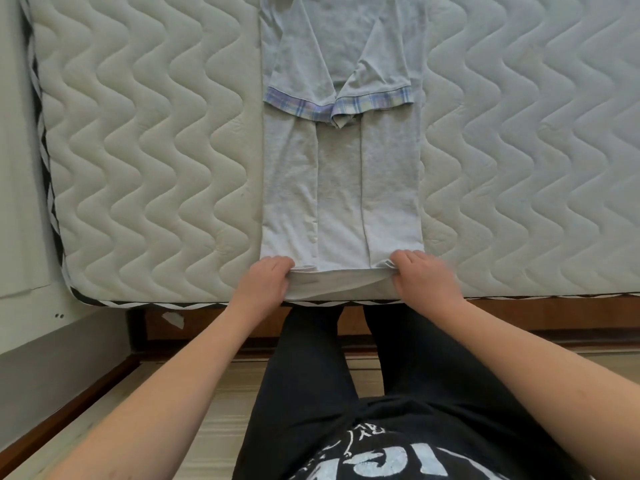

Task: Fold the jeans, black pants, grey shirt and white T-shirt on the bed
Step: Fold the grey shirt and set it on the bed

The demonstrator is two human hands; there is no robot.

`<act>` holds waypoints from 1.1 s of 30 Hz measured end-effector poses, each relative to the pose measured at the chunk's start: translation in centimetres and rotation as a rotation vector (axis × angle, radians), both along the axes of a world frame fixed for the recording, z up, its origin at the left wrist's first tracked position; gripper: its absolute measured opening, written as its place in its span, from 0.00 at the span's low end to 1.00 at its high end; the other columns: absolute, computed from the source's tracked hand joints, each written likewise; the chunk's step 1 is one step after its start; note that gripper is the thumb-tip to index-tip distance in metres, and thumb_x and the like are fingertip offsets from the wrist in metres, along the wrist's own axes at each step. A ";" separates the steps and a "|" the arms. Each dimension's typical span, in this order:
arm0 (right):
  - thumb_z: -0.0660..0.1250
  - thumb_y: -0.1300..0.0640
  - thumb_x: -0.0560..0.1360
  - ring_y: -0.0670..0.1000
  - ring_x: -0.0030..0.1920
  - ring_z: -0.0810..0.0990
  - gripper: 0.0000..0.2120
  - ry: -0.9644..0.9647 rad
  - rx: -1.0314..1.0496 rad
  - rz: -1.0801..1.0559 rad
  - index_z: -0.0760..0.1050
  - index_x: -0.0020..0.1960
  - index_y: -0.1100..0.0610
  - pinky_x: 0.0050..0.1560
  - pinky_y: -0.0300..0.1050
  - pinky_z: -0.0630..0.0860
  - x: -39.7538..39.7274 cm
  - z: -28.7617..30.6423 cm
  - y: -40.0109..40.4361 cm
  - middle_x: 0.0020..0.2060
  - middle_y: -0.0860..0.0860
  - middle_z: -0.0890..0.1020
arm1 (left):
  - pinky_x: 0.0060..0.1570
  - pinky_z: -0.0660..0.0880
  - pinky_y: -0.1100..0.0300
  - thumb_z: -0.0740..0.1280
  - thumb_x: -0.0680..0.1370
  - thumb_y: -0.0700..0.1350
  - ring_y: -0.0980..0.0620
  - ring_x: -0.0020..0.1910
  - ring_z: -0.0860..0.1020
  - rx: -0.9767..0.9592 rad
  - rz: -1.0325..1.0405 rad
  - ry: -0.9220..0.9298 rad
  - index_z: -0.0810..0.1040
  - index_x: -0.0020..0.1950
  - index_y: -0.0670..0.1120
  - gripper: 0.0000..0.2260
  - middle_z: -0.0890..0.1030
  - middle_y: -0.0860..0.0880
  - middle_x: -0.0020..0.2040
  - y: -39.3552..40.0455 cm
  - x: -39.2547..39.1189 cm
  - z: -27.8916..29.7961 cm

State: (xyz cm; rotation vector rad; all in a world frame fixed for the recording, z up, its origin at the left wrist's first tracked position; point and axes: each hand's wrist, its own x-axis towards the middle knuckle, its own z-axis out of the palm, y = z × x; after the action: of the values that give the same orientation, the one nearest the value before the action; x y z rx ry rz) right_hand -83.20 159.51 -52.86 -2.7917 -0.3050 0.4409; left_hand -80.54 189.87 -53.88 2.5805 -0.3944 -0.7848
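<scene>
On the bed's near edge, the grey shirt (341, 188) lies flat, sides and sleeves folded inward.
Thin, limp jersey by the look of it: probably light, likely to sag and wrinkle unless lifted evenly. Left hand (266, 282) and right hand (420, 277) each pinch a hem corner, a sound grip for carrying the hem toward the collar across the quilted mattress (156, 150).

A pale wall (20, 168) runs along the left above a grey skirting (52, 368), with striped wooden floor (221, 410) below (two small dark marks dot the wall).
</scene>
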 end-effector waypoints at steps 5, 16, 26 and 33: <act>0.57 0.58 0.69 0.57 0.30 0.77 0.12 -0.165 0.119 0.052 0.78 0.42 0.62 0.25 0.44 0.69 1.4 3.8 -0.8 0.30 0.53 0.77 | 0.41 0.75 0.55 0.65 0.73 0.60 0.49 0.43 0.77 -0.061 -0.100 -0.107 0.77 0.53 0.43 0.21 0.80 0.47 0.44 0.7 1.1 4.5; 0.75 0.76 0.59 0.58 0.31 0.78 0.14 -0.197 0.080 0.279 0.79 0.41 0.64 0.27 0.48 0.76 1.9 10.8 -2.2 0.32 0.57 0.79 | 0.27 0.74 0.50 0.72 0.60 0.29 0.44 0.34 0.75 0.050 -0.415 -0.393 0.73 0.52 0.42 0.23 0.75 0.43 0.39 1.6 1.9 10.8; 0.68 0.65 0.71 0.55 0.44 0.80 0.13 0.066 -0.096 0.323 0.78 0.54 0.54 0.40 0.49 0.77 -3.0 15.2 -4.0 0.43 0.51 0.82 | 0.25 0.70 0.57 0.74 0.66 0.33 0.50 0.34 0.74 -0.008 -0.589 -0.428 0.78 0.48 0.46 0.15 0.77 0.49 0.41 1.4 -1.3 15.6; 0.80 0.64 0.57 0.50 0.30 0.78 0.20 0.137 0.009 0.301 0.79 0.45 0.52 0.25 0.42 0.73 -6.5 17.1 -4.2 0.31 0.47 0.78 | 0.27 0.70 0.59 0.73 0.66 0.40 0.52 0.32 0.75 -0.075 -0.633 -0.302 0.80 0.47 0.48 0.11 0.78 0.51 0.38 1.8 -5.3 17.1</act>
State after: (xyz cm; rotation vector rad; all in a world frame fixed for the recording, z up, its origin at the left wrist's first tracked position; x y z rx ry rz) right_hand -89.69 155.34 -35.76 -2.6958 -0.6970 0.6935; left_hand -85.88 191.68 -36.76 2.5126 -1.3480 -0.5437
